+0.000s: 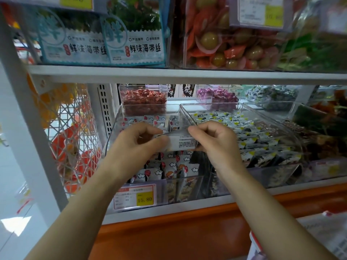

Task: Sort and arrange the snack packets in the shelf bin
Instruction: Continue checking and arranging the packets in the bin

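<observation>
Sitting just beneath both hands, the clear shelf bin [114,132] is holding rows of upright snack packets [169,171]. The left hand [135,145] and right hand [212,141] are pinching one white packet [183,142] between them by its ends. Keeping it level while lowering should be helping it slot in straight.

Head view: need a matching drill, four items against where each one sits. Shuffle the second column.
Items
1. white packet
2. price tag
3. red-wrapped snacks
4. seaweed packs

Places
a. on the upper shelf
b. at the front of the clear bin
c. held by left hand and right hand
d. in a clear box behind that bin

Pairs: 1-c, 2-b, 3-d, 4-a
</observation>
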